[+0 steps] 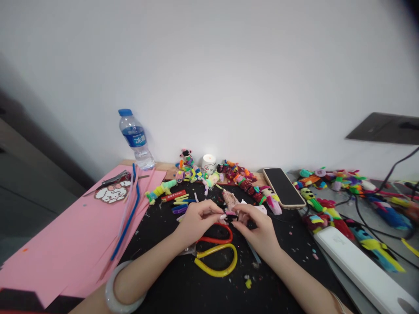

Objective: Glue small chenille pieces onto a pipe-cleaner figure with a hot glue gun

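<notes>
My left hand (198, 220) and my right hand (258, 229) meet over the black mat (183, 288), thumbs and fingers pinched. Between their fingertips is a small fuzzy pink-and-black piece (231, 214), gripped from both sides; its exact shape is too small to make out. Just below the hands lie scissors with one red handle and one yellow handle (235, 257), their blades hidden. Short cut pieces of fuzzy stems (181, 209) in blue, purple and yellow lie beyond my left hand. A fuzzy doll in pink and white (271, 199) rests past my right hand.
Pink paper sheets (59, 244) with long blue stems (127, 222) on them cover the left. At the back stand a water bottle (135, 139) and a white cup (208, 165). Rightward are a phone (284, 187), a long white device (363, 270), cables and several fuzzy dolls.
</notes>
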